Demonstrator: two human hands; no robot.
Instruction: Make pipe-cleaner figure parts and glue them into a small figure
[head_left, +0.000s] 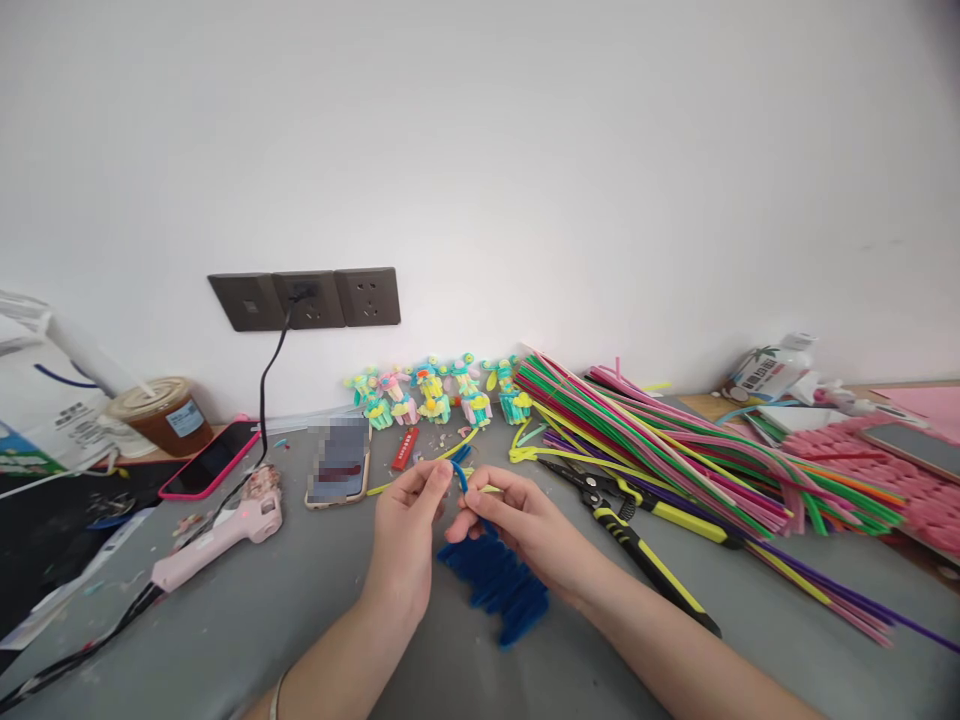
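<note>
A short blue pipe cleaner (458, 474) is bent between my two hands above the middle of the mat. My left hand (411, 510) pinches one end between thumb and forefinger. The other part is gripped in the fingertips of my right hand (517, 515). Below them, partly hidden by the right hand, several blue pipe cleaner pieces (499, 585) lie side by side on the grey mat (300, 610). To the right of my right hand rest pliers (637, 555) with black and yellow handles.
A large bundle of coloured pipe cleaners (660, 440) spreads at the right. Several small pipe cleaner figures (433, 390) stand along the wall. Two phones (214, 460), a pink glue gun (217, 545) with its cord, and a drink cup (169, 415) are at the left.
</note>
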